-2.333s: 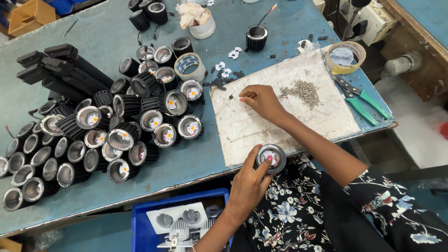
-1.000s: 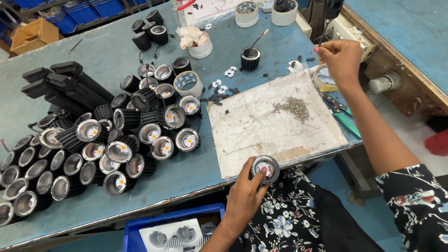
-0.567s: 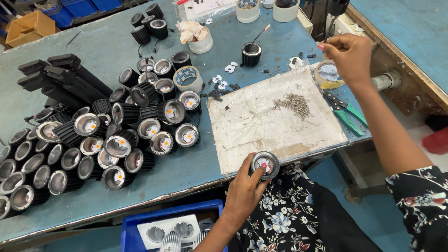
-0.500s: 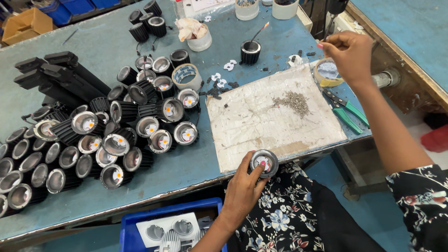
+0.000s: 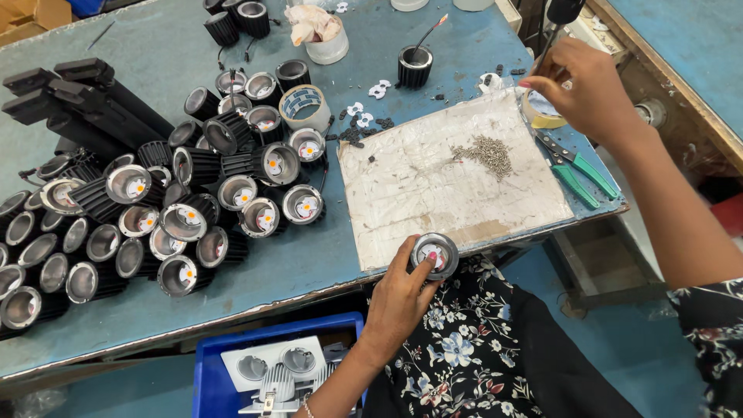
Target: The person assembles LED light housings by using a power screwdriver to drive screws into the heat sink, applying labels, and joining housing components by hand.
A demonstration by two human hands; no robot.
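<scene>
One round lamp housing [image 5: 434,255] at the table's near edge, just below the worn work mat [image 5: 457,182], open face up, axis vertical. Left hand [image 5: 401,296] clasps its rim. Right hand [image 5: 582,91] is up over one tape roll [image 5: 542,112], fingers pinched on a thin tool tip. One screw pile [image 5: 486,152] on the mat; one pair of green-handled pliers [image 5: 582,169] beside it; dozens of housings [image 5: 186,209] heaped left, too many to count.

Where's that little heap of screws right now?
In the head view, the screws lie on the pale mat, toward its upper right corner, just left of the green pliers and below the right hand.
</scene>
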